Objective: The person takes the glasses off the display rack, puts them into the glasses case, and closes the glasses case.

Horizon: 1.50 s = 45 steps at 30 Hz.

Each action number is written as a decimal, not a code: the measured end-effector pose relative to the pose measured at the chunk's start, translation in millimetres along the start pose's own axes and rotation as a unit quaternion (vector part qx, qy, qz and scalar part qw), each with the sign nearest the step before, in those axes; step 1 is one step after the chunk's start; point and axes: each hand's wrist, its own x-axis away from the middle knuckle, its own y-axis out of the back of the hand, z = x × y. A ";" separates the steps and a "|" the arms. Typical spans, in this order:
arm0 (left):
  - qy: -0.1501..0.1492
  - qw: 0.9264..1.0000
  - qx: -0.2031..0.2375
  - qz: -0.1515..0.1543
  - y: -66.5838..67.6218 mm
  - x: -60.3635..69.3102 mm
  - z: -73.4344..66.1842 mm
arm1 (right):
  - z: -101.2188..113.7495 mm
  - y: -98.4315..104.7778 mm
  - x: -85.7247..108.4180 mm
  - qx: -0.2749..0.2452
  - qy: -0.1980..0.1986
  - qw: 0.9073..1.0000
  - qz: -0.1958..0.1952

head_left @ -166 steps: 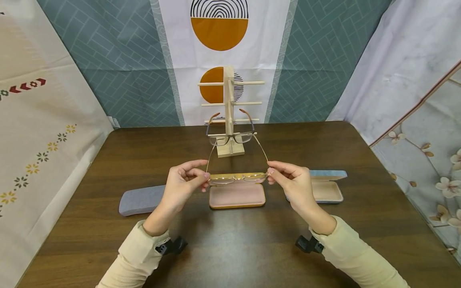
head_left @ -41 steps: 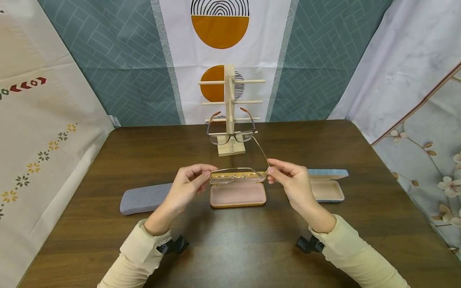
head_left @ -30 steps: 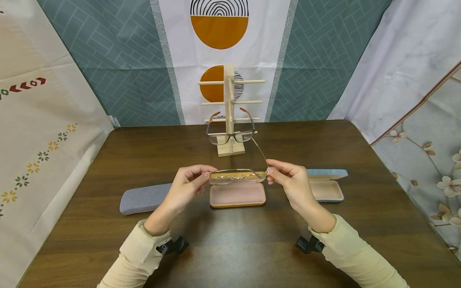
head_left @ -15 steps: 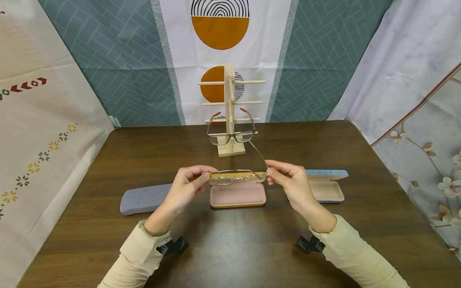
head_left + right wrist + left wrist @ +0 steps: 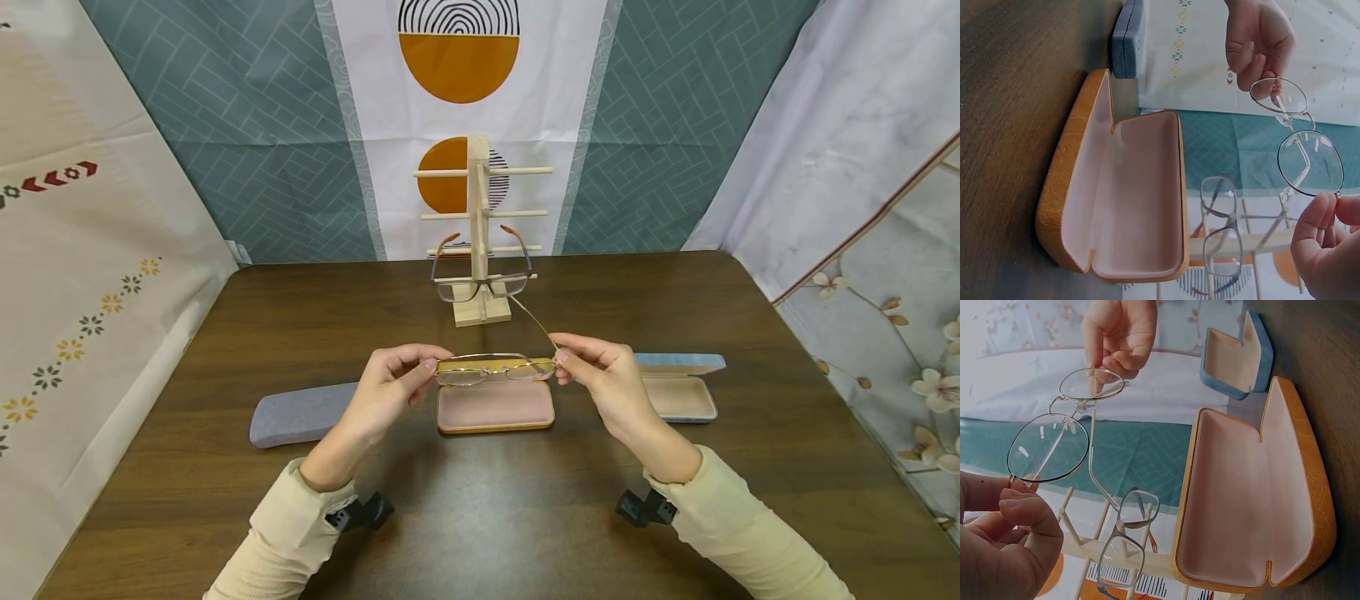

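Observation:
A pair of thin gold-rimmed glasses [image 5: 489,372] is held up by both hands above an open mustard-yellow glasses case [image 5: 495,408] with pink lining. My left hand [image 5: 390,383] pinches the frame at its left hinge between thumb and fingers. At the opposite hinge, my right hand [image 5: 611,383] pinches the frame and the root of the right temple arm. The left temple arm lies folded across behind the lenses. Pointing back and inward, the right temple arm [image 5: 534,321] is partly folded. In the left wrist view the round lenses [image 5: 1047,447] hang beside the case [image 5: 1222,500], apart from it.
Behind, a wooden display stand [image 5: 478,200] bears dark-framed glasses [image 5: 455,293] on its lowest rung. A closed grey-blue case [image 5: 300,414] lies left, partly behind my left hand. An open blue case [image 5: 682,398] sits right, partly hidden by my right hand.
Several seconds ago both temple arms stuck out backward; the left one has since been folded in behind the lenses. Over the last second the right temple arm has swung a little inward.

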 end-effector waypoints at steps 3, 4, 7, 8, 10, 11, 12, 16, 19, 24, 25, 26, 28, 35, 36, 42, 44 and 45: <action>0.000 1.000 0.002 0.000 0.1 -0.2 0.0 | -0.1 0.1 -0.5 -0.003 -0.003 1.000 0.005; 0.001 1.000 0.002 0.000 0.2 -0.3 -0.1 | -0.2 0.1 -0.6 -0.004 -0.005 1.000 0.006; 0.002 1.000 0.000 -0.001 0.4 -0.3 -0.1 | -0.3 0.1 -0.8 -0.006 -0.008 1.000 0.010; 0.003 1.000 -0.001 -0.002 0.4 -0.3 -0.1 | -0.3 0.1 -0.8 -0.006 -0.008 1.000 0.011; 0.005 1.000 -0.002 -0.002 0.4 -0.4 -0.2 | -0.3 0.1 -0.8 -0.005 -0.008 1.000 0.013; 0.006 1.000 -0.002 -0.002 0.3 -0.4 -0.3 | -0.3 0.2 -0.8 -0.004 -0.008 1.000 0.013; 0.006 1.000 -0.002 -0.002 0.3 -0.4 -0.4 | -0.2 0.2 -0.8 -0.004 -0.008 1.000 0.014; 0.008 1.000 -0.002 -0.002 0.1 -0.6 -0.7 | 0.2 0.0 -0.9 -0.002 -0.010 1.000 0.015; 0.007 1.000 -0.002 -0.003 0.2 -0.6 -0.6 | 0.6 -0.6 -1.0 -0.003 -0.012 1.000 0.016; 0.007 1.000 -0.002 -0.001 0.3 -0.7 -0.3 | 1.4 -1.2 -1.3 -0.003 -0.014 1.000 0.019; 0.007 1.000 -0.002 -0.001 0.3 -0.7 -0.3 | 1.5 -1.3 -1.3 -0.004 -0.014 1.000 0.020; 0.006 1.000 -0.002 -0.001 0.4 -0.7 -0.3 | 1.5 -1.5 -1.4 -0.005 -0.014 1.000 0.020; 0.005 1.000 -0.004 -0.001 0.6 -0.7 -0.4 | 1.4 -1.9 -1.6 -0.007 -0.013 1.000 0.022; 0.004 1.000 -0.004 0.000 1.0 -1.5 -0.1 | 1.4 -2.2 -2.0 -0.011 -0.014 0.999 0.030; 0.004 1.000 -0.004 0.000 0.9 -1.5 -0.1 | 1.5 -2.1 -2.1 -0.011 -0.014 0.999 0.032; 0.006 1.000 0.001 0.001 0.3 -1.8 0.8 | 0.9 -1.2 -2.3 -0.007 -0.018 0.999 0.035; 0.005 1.000 0.002 0.002 0.0 -1.9 1.1 | 0.8 -1.0 -2.5 -0.006 -0.020 0.999 0.036; 0.005 1.000 0.002 0.001 0.0 -1.9 1.1 | 0.8 -1.0 -2.7 -0.004 -0.019 0.999 0.037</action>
